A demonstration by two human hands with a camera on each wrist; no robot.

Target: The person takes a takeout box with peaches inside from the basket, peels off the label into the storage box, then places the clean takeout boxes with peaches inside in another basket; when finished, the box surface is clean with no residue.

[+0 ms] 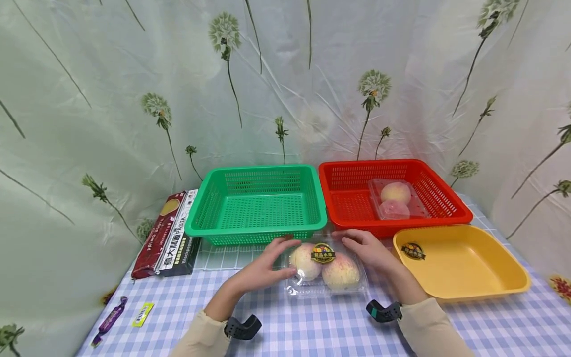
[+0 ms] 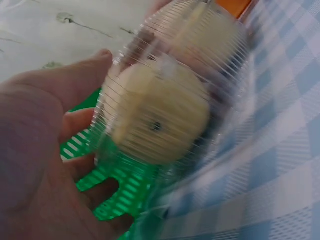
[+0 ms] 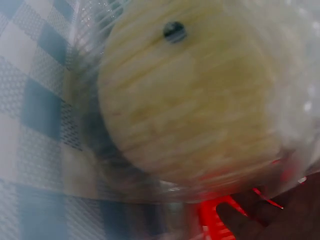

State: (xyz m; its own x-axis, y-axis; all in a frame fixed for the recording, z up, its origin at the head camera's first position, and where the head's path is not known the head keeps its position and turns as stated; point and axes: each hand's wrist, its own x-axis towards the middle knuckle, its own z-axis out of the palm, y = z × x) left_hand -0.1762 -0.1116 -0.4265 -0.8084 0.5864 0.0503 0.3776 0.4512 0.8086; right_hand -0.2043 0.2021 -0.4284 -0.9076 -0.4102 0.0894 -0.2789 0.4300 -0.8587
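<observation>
In the head view a clear plastic fruit box point(image 1: 321, 291) with two pale peaches point(image 1: 341, 272) sits in front of me, a dark round label point(image 1: 323, 253) on its lid. My left hand point(image 1: 267, 265) is at its left side, thumb and fingers spread apart. At the far right corner my right hand point(image 1: 366, 248) has its fingers beside the box's edge. In the left wrist view the fingers point(image 2: 82, 120) reach along the box's ribbed wall without curling round it. The right wrist view is blurred; a peach point(image 3: 190, 95) fills it and the fingers are mostly dark.
Behind the box stand a green basket point(image 1: 263, 230) and a red basket point(image 1: 352, 225) holding another peach box point(image 1: 394, 198). A yellow tray point(image 1: 473, 292) is at right. Pasta packages point(image 1: 165, 238), a purple-wrapped candy point(image 1: 109, 321) and a yellow packet point(image 1: 142, 315) lie at left.
</observation>
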